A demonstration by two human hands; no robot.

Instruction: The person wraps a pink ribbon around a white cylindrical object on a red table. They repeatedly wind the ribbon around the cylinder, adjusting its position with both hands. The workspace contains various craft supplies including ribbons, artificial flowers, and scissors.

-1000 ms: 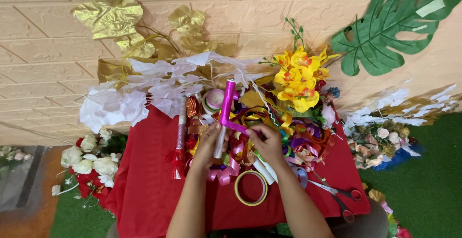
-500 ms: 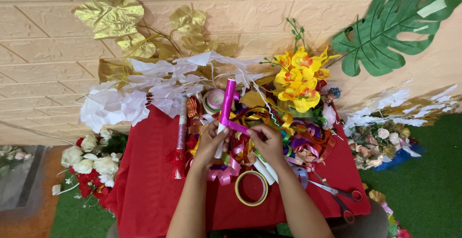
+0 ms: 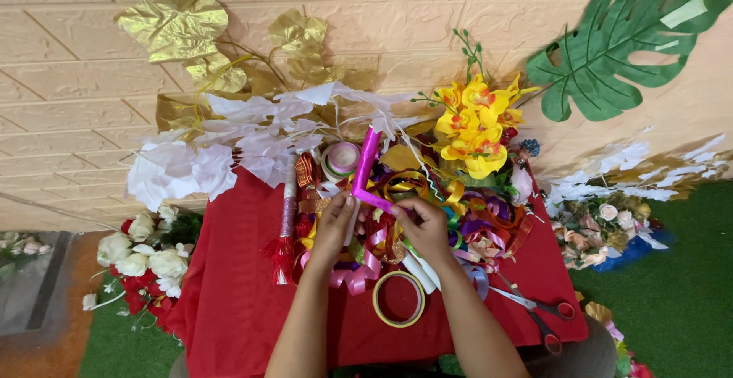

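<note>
Both hands are working over the red cloth-covered table (image 3: 229,302), right at the edge of the ribbon pile.

Left hand (image 3: 334,225) is pinching the magenta ribbon (image 3: 365,166) at its fold: thumb and fingertips are closing on the bend, the rest of the hand is loosely curled. The long leg of the ribbon is standing up and away from this hand toward the wall, so it looks like the hand is keeping the strip taut and the crease in place.

Right hand (image 3: 422,224) is gripping the short leg of the same ribbon, fingers curled tight over the end just beside the left thumb. The two hands are nearly touching. Holding both sides of the fold that close probably keeps the angle from slipping.

Around the hands:
- Loose ribbon tangle (image 3: 466,218), many colours, is lying under and beyond the right hand, within easy reach.
- Pink curled ribbon (image 3: 355,279) is sitting just below the left wrist.
- Yellow tape ring (image 3: 398,298) is lying flat between the two forearms, apart from both.
- Red-handled scissors (image 3: 546,313) are lying outboard of the right forearm, blades pointing toward the hands.
- Red patterned roll with tassel (image 3: 285,221) is lying outboard of the left hand, parallel to the forearm.
- Ribbon spool (image 3: 340,158) is sitting beyond the left hand.
- Yellow artificial orchids (image 3: 477,122) are standing beyond the right hand; white leaves (image 3: 229,145) and gold leaves (image 3: 175,23) are leaning against the wall, beyond the left.
</note>
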